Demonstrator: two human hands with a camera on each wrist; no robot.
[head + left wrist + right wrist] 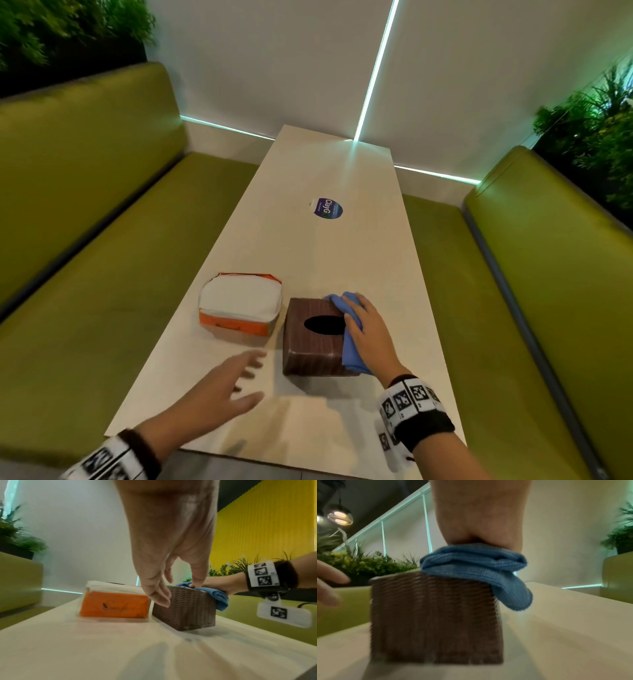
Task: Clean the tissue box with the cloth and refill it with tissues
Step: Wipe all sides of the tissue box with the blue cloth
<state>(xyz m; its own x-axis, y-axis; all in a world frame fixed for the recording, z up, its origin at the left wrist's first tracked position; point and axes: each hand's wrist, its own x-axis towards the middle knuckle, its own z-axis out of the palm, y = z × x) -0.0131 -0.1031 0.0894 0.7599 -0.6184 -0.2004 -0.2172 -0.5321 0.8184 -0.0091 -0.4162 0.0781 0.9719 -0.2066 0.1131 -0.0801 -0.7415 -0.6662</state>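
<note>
two hands work at the cleaning step: the right hand [363, 328] presses the cloth [346, 313] flat-fingered onto the tissue box [313, 346], which stands on the table [342, 178] beside the tissue pack [239, 308]. the left hand [219, 394] hovers spread and empty; next it likely needs to steady the box.
</note>
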